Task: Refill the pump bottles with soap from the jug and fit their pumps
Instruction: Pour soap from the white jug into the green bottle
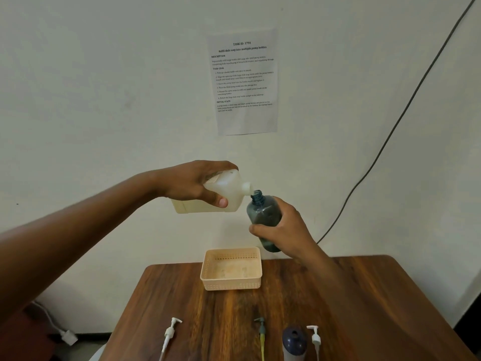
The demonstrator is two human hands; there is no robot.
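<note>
My left hand [194,185] grips a translucent white jug [229,190] of pale soap, tipped on its side with its spout touching the mouth of a dark blue-grey pump bottle [263,212]. My right hand [282,229] holds that bottle, tilted toward the jug, high above the table. On the wooden table [234,313] near the front edge lie a white pump [170,332], a teal pump with a yellow tube [261,334], and another white pump [315,337]. A second dark-topped bottle [294,343] stands open between the last two pumps.
A beige plastic basket [231,269] sits empty at the table's back edge, below the hands. A printed task sheet [243,79] hangs on the wall. A dark cable [390,131] runs down the wall at right. A white plug [68,337] lies on the floor at left.
</note>
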